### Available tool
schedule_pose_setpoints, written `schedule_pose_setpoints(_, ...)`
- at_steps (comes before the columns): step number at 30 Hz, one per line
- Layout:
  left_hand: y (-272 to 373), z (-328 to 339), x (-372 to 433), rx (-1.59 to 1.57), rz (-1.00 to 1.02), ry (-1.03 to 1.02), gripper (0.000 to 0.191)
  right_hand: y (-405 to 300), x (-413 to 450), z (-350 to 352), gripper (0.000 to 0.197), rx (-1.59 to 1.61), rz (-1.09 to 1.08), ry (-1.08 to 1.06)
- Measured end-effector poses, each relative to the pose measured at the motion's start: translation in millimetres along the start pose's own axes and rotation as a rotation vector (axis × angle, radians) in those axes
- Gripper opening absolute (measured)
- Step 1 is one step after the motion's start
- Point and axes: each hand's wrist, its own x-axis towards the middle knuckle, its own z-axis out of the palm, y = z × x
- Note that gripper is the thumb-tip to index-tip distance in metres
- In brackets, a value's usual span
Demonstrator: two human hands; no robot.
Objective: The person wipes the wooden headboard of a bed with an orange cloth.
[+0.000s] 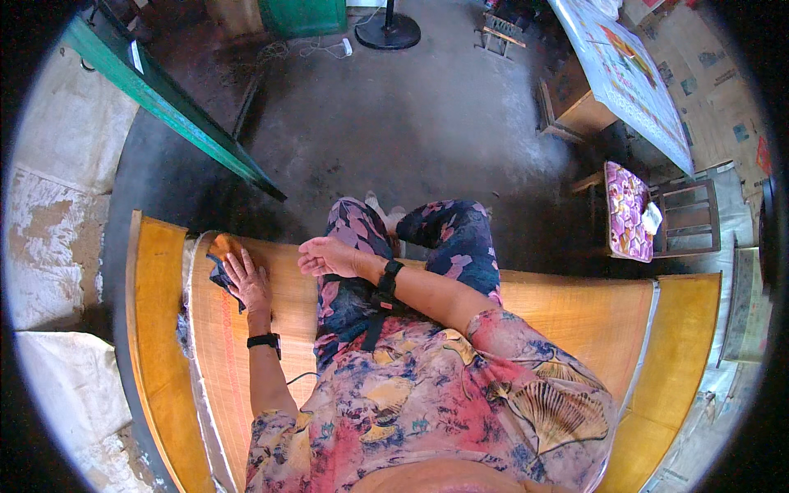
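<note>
My left hand lies palm down with fingers spread, partly over a dark, crumpled cloth-like item with an orange-brown part. That item rests near the left front corner of a woven mat; exactly what it is cannot be made out. My right hand is held across my body near my thigh, fingers loosely curved and nothing visible in it. Patterned trousers cover my bent legs as I sit on the mat. A black band circles each wrist.
Yellow wooden end panels flank the mat. A green door stands ajar at front left. A chair with a purple patterned cushion and a covered table are at right. A black round stand base and a power strip lie ahead.
</note>
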Motion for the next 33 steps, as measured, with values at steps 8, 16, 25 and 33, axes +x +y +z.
schedule_pose_setpoints(8, -32, 12, -90, -0.164, 0.255, -0.036, 0.069, -3, -4, -2, 0.022, 0.072, -0.047, -0.102)
schedule_pose_setpoints(16, -30, 28, -234, -0.253, 0.086, -0.095, 0.077, -7, -3, 6, 0.029, -0.062, 0.036, 0.003)
schedule_pose_setpoints(25, -35, 9, -146, -0.243, 0.096, 0.014, 0.071, -10, 2, 12, 0.032, -0.113, 0.093, 0.018)
schedule_pose_setpoints(33, -54, -5, -23, -0.252, 0.141, 0.196, 0.07, -11, 4, 12, 0.031, -0.07, 0.052, -0.012)
